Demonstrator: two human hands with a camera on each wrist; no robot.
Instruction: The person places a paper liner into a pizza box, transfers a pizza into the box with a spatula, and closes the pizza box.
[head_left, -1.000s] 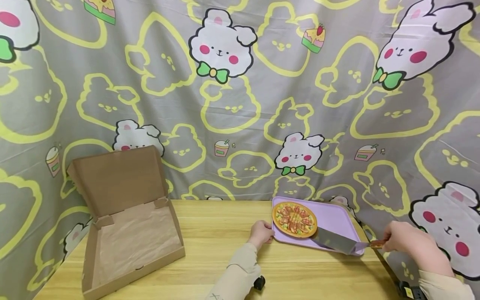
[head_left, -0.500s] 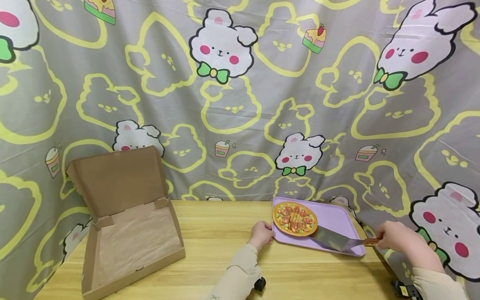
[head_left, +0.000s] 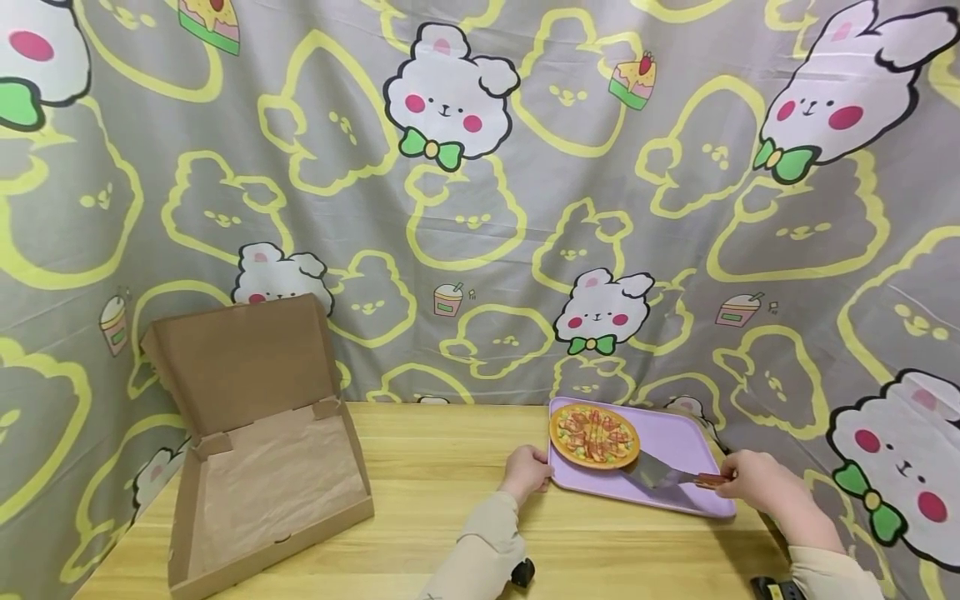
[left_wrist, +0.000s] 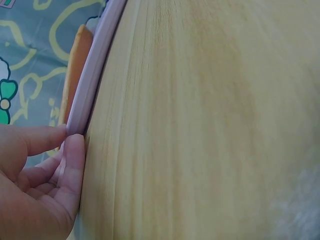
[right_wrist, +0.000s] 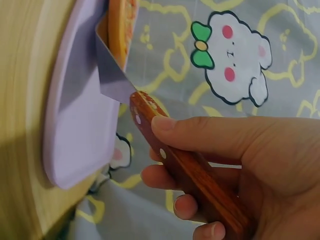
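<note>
A round pizza point(head_left: 595, 436) with an orange crust lies at the left end of a lilac tray point(head_left: 686, 437). My right hand point(head_left: 767, 485) grips the brown wooden handle point(right_wrist: 185, 165) of a pizza spatula, thumb along its top in the right wrist view. The spatula's metal blade point(head_left: 654, 472) slants down over the tray, its front part hidden under the pizza's near right edge. My left hand point(head_left: 527, 472) pinches the tray's left rim between thumb and fingers. That rim point(left_wrist: 95, 75) shows edge-on in the left wrist view, the crust point(left_wrist: 76, 70) rising behind it.
An open cardboard pizza box point(head_left: 281, 492) lined with brown paper stands on the left of the wooden table point(head_left: 427, 467), its lid point(head_left: 243, 358) upright against the patterned curtain point(head_left: 480, 200). The tray's right end reaches near the table's right edge.
My right hand has moved left with the spatula, and less of the blade shows beside the pizza. The pizza's near edge sits slightly higher. My left hand has stayed on the rim.
</note>
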